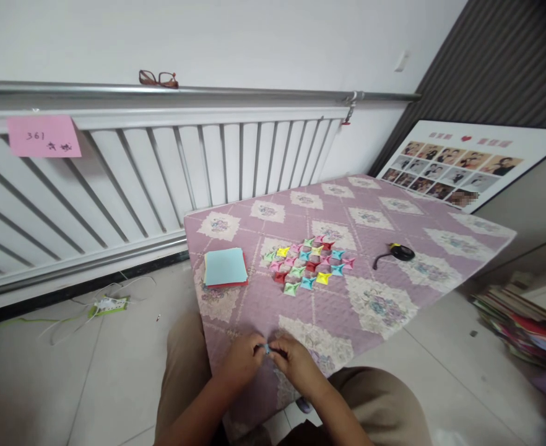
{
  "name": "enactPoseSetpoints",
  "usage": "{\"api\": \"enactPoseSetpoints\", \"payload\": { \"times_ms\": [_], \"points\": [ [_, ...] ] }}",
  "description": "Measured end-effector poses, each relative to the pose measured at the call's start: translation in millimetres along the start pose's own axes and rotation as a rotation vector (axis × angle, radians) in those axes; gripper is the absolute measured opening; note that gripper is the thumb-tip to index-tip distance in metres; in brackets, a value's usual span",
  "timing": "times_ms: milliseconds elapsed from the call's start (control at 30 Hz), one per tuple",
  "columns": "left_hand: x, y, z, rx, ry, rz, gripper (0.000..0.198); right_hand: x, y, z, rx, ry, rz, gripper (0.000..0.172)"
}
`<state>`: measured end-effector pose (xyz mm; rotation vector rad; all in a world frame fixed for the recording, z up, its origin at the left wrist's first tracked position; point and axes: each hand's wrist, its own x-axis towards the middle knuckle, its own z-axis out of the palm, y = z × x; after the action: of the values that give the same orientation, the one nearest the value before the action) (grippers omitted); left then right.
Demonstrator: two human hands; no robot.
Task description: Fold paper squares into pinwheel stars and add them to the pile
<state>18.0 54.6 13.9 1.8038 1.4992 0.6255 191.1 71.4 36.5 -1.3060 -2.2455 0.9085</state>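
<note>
Near the front edge of the table, my left hand [247, 354] and my right hand [291, 359] meet and pinch a small blue folded paper piece [267, 349] between their fingertips. Much of that piece is hidden by the fingers, so its exact shape is unclear. Beyond my hands lie several small folded paper stars [311, 266] in green, pink, red, blue and yellow, set out in rough rows. To the left of them rests a stack of square paper sheets [225, 266], light blue on top with red and yellow edges showing underneath.
A black tape measure [400, 251] with a strap lies at the table's right. The patterned tablecloth [264, 303] covers the table. Behind stands a white radiator [249, 155], with glasses [158, 78] on the pipe above. A power strip [109, 305] with cables lies on the floor.
</note>
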Motion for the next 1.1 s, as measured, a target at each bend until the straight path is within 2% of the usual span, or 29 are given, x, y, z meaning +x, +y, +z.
{"api": "enactPoseSetpoints", "payload": {
  "times_ms": [700, 1100],
  "points": [
    [9, -2, 6.1, -0.131, 0.058, -0.064, 0.021, 7, 9, 2, 0.009, -0.046, 0.006, 0.017],
    [11, -2, 10.4, -0.184, 0.1, -0.056, 0.023, 10, -10, 0, -0.231, -0.016, 0.028, 0.018]
  ]
}}
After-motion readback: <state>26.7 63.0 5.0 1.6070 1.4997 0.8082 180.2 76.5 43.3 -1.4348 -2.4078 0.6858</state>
